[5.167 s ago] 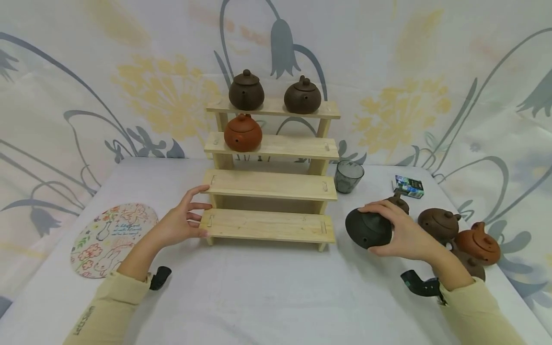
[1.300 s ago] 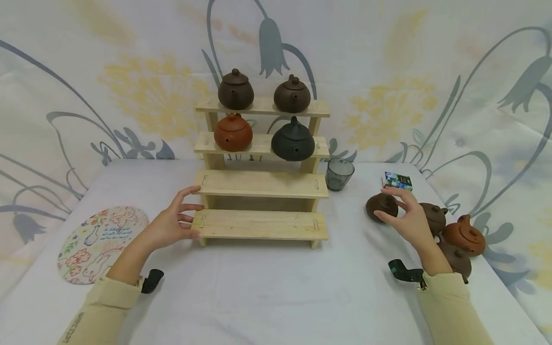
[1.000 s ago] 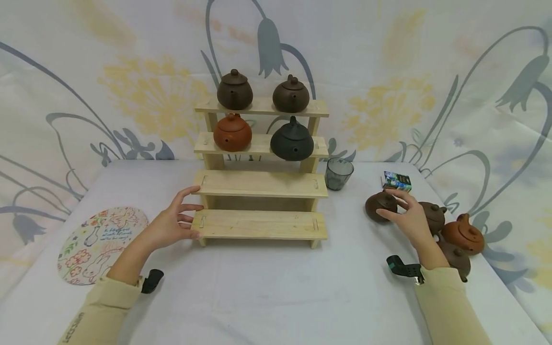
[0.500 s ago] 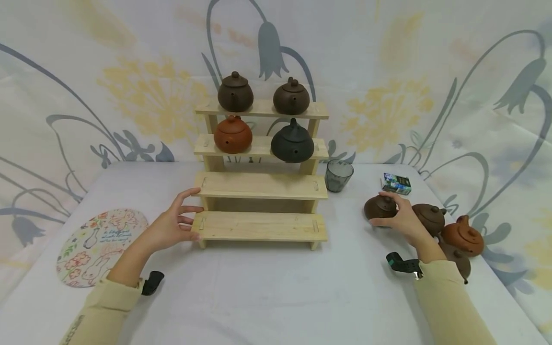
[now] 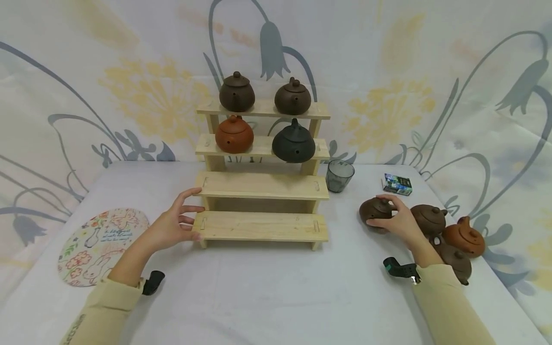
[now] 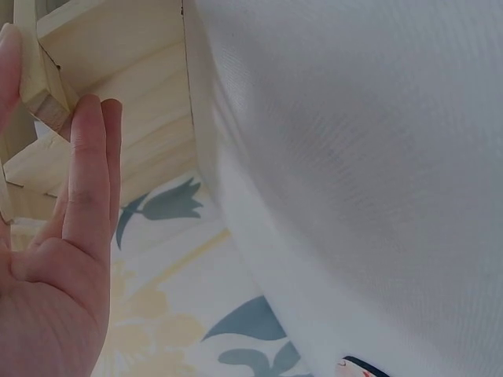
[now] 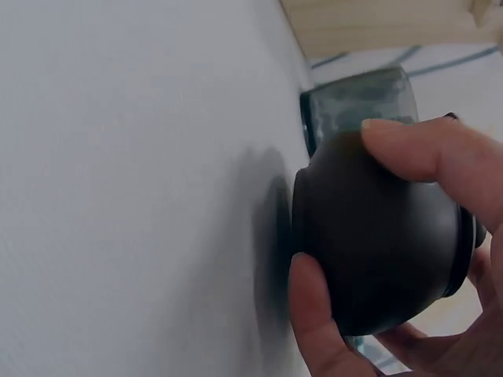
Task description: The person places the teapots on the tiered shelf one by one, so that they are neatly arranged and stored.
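In the head view, my right hand [image 5: 401, 221] grips a small dark brown teapot [image 5: 374, 209], thumb on its near side. The right wrist view shows that teapot [image 7: 385, 236] close to the cloth; whether it touches I cannot tell. My left hand [image 5: 171, 224] is at the left end of the tiered wooden rack [image 5: 258, 226], and in the left wrist view the end of a board [image 6: 49, 98] lies between thumb and fingers. Two brown teapots [image 5: 237, 93] stand on the top tier. A red-brown teapot [image 5: 234, 135] and a black teapot [image 5: 293, 143] stand on the second.
Right of my right hand sit two brown teapots [image 5: 428, 219] and a red-brown teapot [image 5: 464, 237], close together. A grey glass cup [image 5: 339, 176] stands beside the rack, with a small box [image 5: 397, 184] further right. A patterned round mat [image 5: 103, 247] lies at left.
The black teapot, earlier in my right hand, now stands on the second tier. My right hand has since taken hold of the brown teapot and shifted it slightly left. My left hand stays at the rack.
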A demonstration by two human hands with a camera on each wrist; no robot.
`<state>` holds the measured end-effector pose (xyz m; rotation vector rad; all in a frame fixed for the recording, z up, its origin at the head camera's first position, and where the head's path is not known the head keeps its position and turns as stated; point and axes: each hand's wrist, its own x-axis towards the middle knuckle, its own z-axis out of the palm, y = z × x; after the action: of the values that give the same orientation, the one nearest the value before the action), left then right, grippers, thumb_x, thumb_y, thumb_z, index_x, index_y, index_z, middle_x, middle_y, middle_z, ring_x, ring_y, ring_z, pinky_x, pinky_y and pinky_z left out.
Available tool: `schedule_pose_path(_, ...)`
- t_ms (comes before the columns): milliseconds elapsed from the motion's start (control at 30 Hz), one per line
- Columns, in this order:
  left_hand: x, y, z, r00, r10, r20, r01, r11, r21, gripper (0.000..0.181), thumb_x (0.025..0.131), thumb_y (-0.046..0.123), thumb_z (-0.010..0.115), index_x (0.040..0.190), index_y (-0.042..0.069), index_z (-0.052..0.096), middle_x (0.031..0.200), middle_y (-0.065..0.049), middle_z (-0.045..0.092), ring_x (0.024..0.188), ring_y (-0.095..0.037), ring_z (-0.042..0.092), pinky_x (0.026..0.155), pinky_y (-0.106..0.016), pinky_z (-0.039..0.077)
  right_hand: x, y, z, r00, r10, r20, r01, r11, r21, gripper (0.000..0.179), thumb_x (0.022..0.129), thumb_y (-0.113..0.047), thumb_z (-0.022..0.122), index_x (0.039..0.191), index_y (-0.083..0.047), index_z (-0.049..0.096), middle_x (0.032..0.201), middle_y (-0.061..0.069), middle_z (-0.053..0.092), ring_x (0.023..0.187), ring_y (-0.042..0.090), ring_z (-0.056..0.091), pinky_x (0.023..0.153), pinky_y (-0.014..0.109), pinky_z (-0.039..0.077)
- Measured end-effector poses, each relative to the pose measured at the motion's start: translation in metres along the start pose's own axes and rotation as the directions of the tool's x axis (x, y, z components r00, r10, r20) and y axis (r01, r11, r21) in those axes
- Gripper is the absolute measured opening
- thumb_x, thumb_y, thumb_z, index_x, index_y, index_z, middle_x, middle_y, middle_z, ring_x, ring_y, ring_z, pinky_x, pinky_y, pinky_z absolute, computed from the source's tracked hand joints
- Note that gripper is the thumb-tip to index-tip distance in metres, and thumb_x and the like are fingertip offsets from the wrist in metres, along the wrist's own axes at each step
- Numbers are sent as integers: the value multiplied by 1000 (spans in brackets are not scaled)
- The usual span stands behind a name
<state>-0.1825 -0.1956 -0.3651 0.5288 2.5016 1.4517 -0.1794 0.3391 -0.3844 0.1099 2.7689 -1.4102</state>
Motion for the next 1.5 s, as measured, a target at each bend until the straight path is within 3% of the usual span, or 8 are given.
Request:
schedule_pose_path(267, 0, 0, 1, 1000, -7, -7, 7, 1000, 24, 104, 70, -3, 79, 146, 25, 14, 129, -27, 48, 95, -33, 56, 74, -38, 49, -4, -27, 9, 997, -71, -23, 70, 997, -46, 81, 75, -30, 79, 140, -11, 36, 129, 23, 35, 98, 34, 48, 69, 37, 47)
schedule_pose_path(467, 0, 0, 0, 1000, -15, -8, 15, 1000, 24, 105, 69, -3, 79, 146, 25, 13, 130, -27, 47, 96, -34, 56, 74, -38, 49, -9, -55, 12, 984, -169, -50, 164, 982, -93, 75, 75, -26, 79, 138, -14, 40, 124, 19, 41, 82, 30, 47, 61, 36, 43)
schedule_pose_path(867, -1, 2, -1, 1000, -14, -3, 14, 1000, 13, 104, 70, -3, 79, 146, 25, 14, 130, -27, 47, 96, -34, 56, 71, -36, 50, -13, -88, 20, 952, -301, -59, 296, 951, -85, 71, 73, -20, 80, 134, -13, 45, 121, 15, 43, 87, 27, 42, 62, 38, 42)
schedule_pose_path(1233, -1, 1, 0, 1000, -11, -7, 11, 1000, 6, 104, 69, -3, 79, 146, 24, 14, 130, -27, 47, 95, -33, 56, 73, -36, 50, -19, -113, 33, 927, -372, 36, 373, 927, -33, 68, 72, -16, 80, 132, -14, 47, 121, 9, 46, 92, 25, 41, 69, 38, 45)
schedule_pose_path(1500, -1, 3, 0, 1000, -15, -9, 15, 1000, 16, 105, 69, -2, 79, 146, 24, 14, 129, -27, 47, 95, -33, 57, 73, -37, 50, -18, -129, 47, 886, -456, 80, 455, 890, 30, 68, 70, -10, 81, 131, -13, 49, 122, 7, 47, 92, 24, 46, 71, 32, 48)
